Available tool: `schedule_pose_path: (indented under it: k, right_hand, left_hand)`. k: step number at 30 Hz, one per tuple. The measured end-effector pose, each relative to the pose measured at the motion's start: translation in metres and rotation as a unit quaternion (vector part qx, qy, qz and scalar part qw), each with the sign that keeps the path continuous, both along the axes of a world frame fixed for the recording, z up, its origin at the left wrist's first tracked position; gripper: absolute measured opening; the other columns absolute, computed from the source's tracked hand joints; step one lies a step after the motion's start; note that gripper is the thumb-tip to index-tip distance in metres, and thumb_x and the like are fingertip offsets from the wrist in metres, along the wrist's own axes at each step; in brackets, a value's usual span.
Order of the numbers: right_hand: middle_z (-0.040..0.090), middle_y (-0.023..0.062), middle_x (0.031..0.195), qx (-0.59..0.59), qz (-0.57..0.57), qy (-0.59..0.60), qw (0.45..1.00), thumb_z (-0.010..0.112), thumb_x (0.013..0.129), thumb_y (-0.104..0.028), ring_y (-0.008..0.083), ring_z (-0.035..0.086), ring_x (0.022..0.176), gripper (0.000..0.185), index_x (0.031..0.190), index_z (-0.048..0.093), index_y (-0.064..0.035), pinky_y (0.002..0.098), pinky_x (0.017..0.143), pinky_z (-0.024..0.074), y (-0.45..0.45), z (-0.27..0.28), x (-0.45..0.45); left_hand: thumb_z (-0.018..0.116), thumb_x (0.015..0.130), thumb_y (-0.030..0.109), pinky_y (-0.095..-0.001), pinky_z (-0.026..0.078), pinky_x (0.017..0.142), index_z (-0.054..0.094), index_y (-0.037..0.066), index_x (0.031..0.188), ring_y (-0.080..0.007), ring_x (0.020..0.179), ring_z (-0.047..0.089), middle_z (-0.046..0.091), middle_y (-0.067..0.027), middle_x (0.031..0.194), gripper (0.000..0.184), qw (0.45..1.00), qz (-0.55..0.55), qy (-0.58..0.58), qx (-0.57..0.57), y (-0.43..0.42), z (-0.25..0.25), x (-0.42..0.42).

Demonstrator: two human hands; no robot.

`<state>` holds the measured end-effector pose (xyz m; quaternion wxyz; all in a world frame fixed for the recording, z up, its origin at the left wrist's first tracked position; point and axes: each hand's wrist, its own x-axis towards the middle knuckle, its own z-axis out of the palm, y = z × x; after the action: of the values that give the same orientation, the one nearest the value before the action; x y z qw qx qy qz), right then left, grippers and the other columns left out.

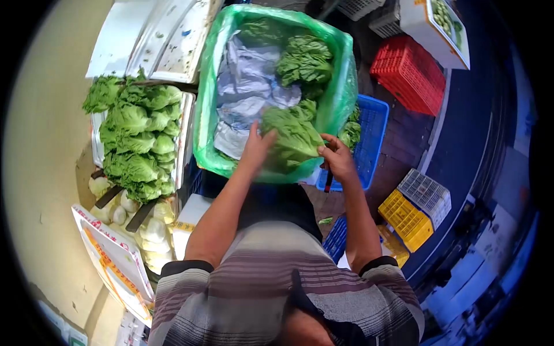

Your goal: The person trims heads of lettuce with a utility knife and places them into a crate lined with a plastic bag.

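A head of green lettuce (293,137) is held low over the near end of a box (203,135) lined with green plastic. My right hand (339,160) pinches the lettuce's right edge between thumb and fingers. A slim black and red thing (328,181), possibly a knife handle, sticks out beneath that hand. At the lettuce's left side is my left hand (258,147), slightly blurred, with thumb and finger spread apart. Inside the box, crumpled grey plastic sheeting (248,75) lies beside more lettuce (304,59).
Lettuce heads are stacked on a white crate (186,138) at left, above pale wrapped vegetables (154,230). Right of the box stands a blue crate (372,141) with greens. Farther right are red crates (408,75), a yellow crate (407,222) and a grey crate (425,196).
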<state>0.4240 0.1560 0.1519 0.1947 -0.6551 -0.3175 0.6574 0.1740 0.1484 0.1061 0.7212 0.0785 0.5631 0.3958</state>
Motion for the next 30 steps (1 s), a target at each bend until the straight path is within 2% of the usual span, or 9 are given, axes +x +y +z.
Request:
schedule_pose_path:
  k: [4, 6, 10, 14, 15, 18, 22, 25, 30]
  right_hand:
    - [0.063, 0.0056, 0.104, 0.072, -0.022, 0.004, 0.997, 0.068, 0.091, -0.019, 0.0110, 0.060, 0.082, 0.051, 0.138, 0.053, -0.0057, 0.0255, 0.062, 0.0508, -0.014, 0.025, 0.004]
    - [0.061, 0.0054, 0.103, 0.115, -0.035, 0.007, 0.993, 0.068, 0.092, -0.021, 0.0092, 0.059, 0.081, 0.051, 0.138, 0.054, -0.0056, 0.0250, 0.061, 0.0496, -0.019, 0.033, 0.009]
    - [0.057, 0.0038, 0.094, 0.218, -0.113, 0.014, 0.969, 0.057, 0.101, -0.022, 0.0034, 0.052, 0.067, 0.047, 0.143, 0.048, -0.0048, 0.0227, 0.064, 0.0468, -0.044, 0.046, 0.025]
    - [0.064, 0.0179, 0.116, 0.310, -0.014, -0.145, 0.940, 0.056, 0.098, -0.019, 0.0266, 0.067, 0.090, 0.047, 0.141, 0.046, -0.0025, 0.0367, 0.080, 0.0516, -0.056, 0.054, 0.022]
    - [0.064, 0.0233, 0.118, 0.292, -0.013, -0.132, 0.947, 0.059, 0.097, -0.020, 0.0362, 0.067, 0.097, 0.047, 0.139, 0.047, -0.0037, 0.0414, 0.082, 0.0515, -0.053, 0.064, 0.018]
    - [0.065, 0.0241, 0.111, 0.203, -0.006, -0.127, 0.971, 0.062, 0.095, -0.022, 0.0387, 0.067, 0.096, 0.047, 0.137, 0.048, -0.0051, 0.0421, 0.080, 0.0515, -0.047, 0.077, 0.018]
    - [0.066, 0.0256, 0.101, 0.290, -0.030, -0.130, 0.948, 0.064, 0.094, -0.026, 0.0420, 0.067, 0.093, 0.047, 0.134, 0.049, -0.0051, 0.0449, 0.074, 0.0503, -0.053, 0.066, 0.023]
    - [0.067, 0.0257, 0.097, 0.229, -0.028, -0.092, 0.969, 0.064, 0.094, -0.026, 0.0428, 0.067, 0.091, 0.047, 0.132, 0.050, -0.0048, 0.0458, 0.074, 0.0503, -0.052, 0.079, 0.029]
    - [0.067, 0.0230, 0.088, 0.272, -0.056, -0.120, 0.953, 0.064, 0.094, -0.024, 0.0418, 0.068, 0.086, 0.041, 0.128, 0.053, -0.0046, 0.0452, 0.071, 0.0504, -0.060, 0.066, 0.027]
  left_hand:
    - [0.069, 0.090, 0.008, -0.0386, 0.053, 0.092, 0.035, 0.006, 0.145, -0.0240, 0.107, 0.062, 0.059, -0.0140, 0.125, 0.065, 0.991, 0.009, -0.084, 0.101, 0.031, 0.017, 0.033]
    - [0.070, 0.089, 0.018, -0.0439, 0.054, 0.093, 0.050, 0.006, 0.134, -0.0283, 0.107, 0.064, 0.062, -0.0133, 0.124, 0.051, 0.990, 0.028, -0.134, 0.035, 0.035, 0.024, 0.046]
    - [0.073, 0.088, 0.037, -0.0490, 0.053, 0.096, 0.060, 0.008, 0.129, -0.0319, 0.112, 0.064, 0.064, -0.0147, 0.128, 0.052, 0.965, 0.043, -0.233, -0.112, 0.031, 0.027, 0.061]
    - [0.071, 0.088, 0.037, -0.0530, 0.051, 0.097, 0.056, 0.008, 0.131, -0.0334, 0.114, 0.062, 0.063, -0.0156, 0.128, 0.054, 0.951, 0.055, -0.277, -0.128, 0.024, 0.019, 0.073]
    - [0.071, 0.088, 0.037, -0.0527, 0.051, 0.097, 0.056, 0.008, 0.131, -0.0329, 0.114, 0.062, 0.063, -0.0154, 0.127, 0.054, 0.951, 0.052, -0.279, -0.125, 0.022, 0.017, 0.076]
    - [0.071, 0.089, 0.036, -0.0514, 0.051, 0.097, 0.057, 0.008, 0.130, -0.0321, 0.113, 0.062, 0.064, -0.0147, 0.126, 0.053, 0.961, 0.035, -0.251, -0.108, 0.018, 0.019, 0.083]
    - [0.071, 0.089, 0.035, -0.0496, 0.051, 0.097, 0.057, 0.007, 0.130, -0.0317, 0.111, 0.063, 0.065, -0.0144, 0.124, 0.052, 0.971, 0.033, -0.218, -0.098, 0.014, 0.024, 0.091]
    - [0.072, 0.089, 0.035, -0.0492, 0.051, 0.097, 0.057, 0.007, 0.129, -0.0316, 0.112, 0.063, 0.064, -0.0148, 0.124, 0.052, 0.971, 0.029, -0.217, -0.100, 0.016, 0.030, 0.094]
    - [0.071, 0.089, 0.033, -0.0497, 0.051, 0.097, 0.056, 0.006, 0.130, -0.0312, 0.112, 0.063, 0.065, -0.0150, 0.124, 0.051, 0.978, 0.018, -0.196, -0.070, 0.016, 0.030, 0.097]
